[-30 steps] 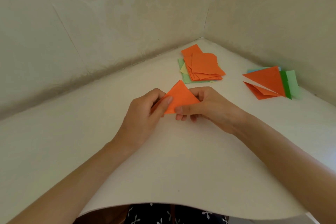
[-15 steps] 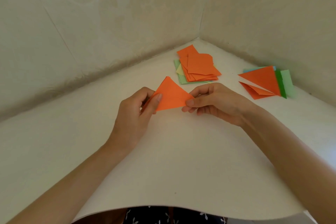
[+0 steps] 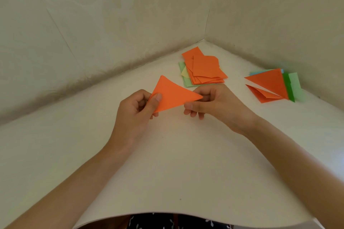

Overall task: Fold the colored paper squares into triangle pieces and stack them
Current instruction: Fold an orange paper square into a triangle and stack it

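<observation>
orange triangle [image 3: 172, 95], held above the counter [image 3: 176, 163], fingers of the left hand [image 3: 136, 111] pinching its left corner, fingers of the right hand [image 3: 216, 104] pinching its right tip; best squared edge-to-edge and creased sharply before joining the folded stack [image 3: 268, 83].

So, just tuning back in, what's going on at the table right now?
A person holds an orange paper triangle over the white table, the left hand pinching its left corner and the right hand pinching its right tip. A loose pile of unfolded squares, mostly orange, lies near the far corner. Further right lies the stack of folded triangles, orange on top with green and blue beneath. The held piece is not yet on that stack.
</observation>
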